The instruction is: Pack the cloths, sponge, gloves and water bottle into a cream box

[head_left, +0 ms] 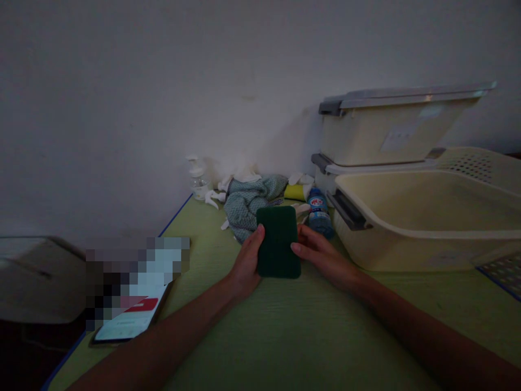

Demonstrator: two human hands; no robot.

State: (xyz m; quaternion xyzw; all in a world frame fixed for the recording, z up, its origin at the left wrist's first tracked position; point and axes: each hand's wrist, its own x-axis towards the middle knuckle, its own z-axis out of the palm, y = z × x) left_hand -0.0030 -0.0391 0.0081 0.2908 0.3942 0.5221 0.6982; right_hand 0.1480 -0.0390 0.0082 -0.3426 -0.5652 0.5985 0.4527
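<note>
A dark green scouring pad point(279, 243), rectangular with rounded corners, is held upright over the table in front of me. My left hand point(247, 259) grips its left edge, thumb on the near face and fingers behind. On the right edge, my right hand point(319, 252) pinches it between thumb and fingers. Part of the fingers of both hands is hidden behind the pad. Just beyond it lies a crumpled grey-green cloth point(252, 198). A blue-tinted bottle point(319, 213) with a red and white label stands past my right hand.
Cream plastic boxes point(378, 136) with grey handles are stacked at the back right, and an open cream bin point(391, 250) stands before them. A pump bottle point(199, 179), white crumpled pieces and a yellow item point(295, 192) line the wall. A lit phone point(134, 312) lies left.
</note>
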